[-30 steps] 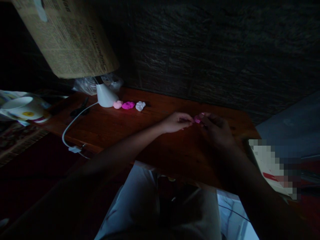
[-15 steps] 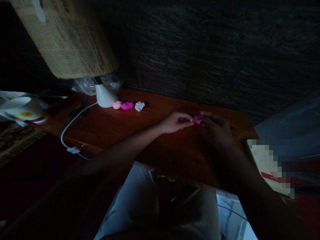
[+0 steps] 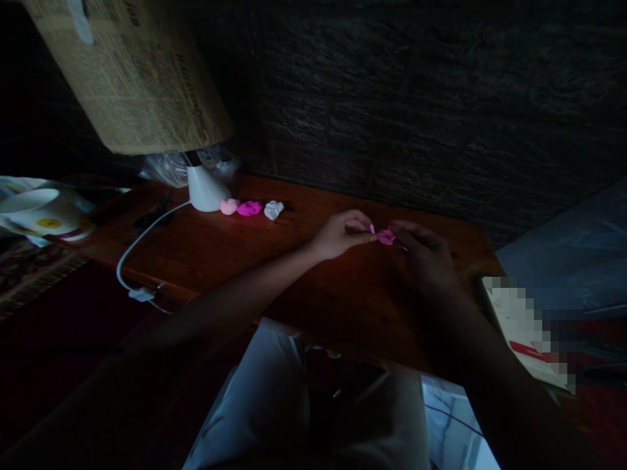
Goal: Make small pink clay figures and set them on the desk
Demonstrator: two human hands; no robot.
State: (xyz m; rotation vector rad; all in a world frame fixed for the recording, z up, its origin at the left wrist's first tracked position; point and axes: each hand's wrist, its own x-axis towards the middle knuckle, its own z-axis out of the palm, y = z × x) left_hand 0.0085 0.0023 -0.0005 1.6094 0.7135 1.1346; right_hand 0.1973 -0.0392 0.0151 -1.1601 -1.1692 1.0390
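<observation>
Just above the wooden table, a small pink piece of modelling clay (image 3: 386,237) with a rounded outline is between my two hands. My right hand (image 3: 425,251) pinches it from the right between thumb and fingers. From the other side, my left hand (image 3: 343,236) has thumb and index finger closed at its left edge; a small pink spot shows at these fingertips, too small to make out. Farther left lie a light pink lump (image 3: 229,206), a bright magenta lump (image 3: 249,208) and a white lump (image 3: 273,209), all like modelling clay.
A lamp with a white base (image 3: 203,189) and newsprint shade (image 3: 147,85) stands back left, its white cable (image 3: 128,251) trailing over the table edge. Dark scissors (image 3: 154,215) lie beside it. A cup (image 3: 34,212) is far left, a pale box (image 3: 524,339) at right. A dark wall rises behind.
The pink clay between my hands now shows a rounder, broader face. My left fingers have shifted slightly upward, and the lumps on the table have stayed in place.
</observation>
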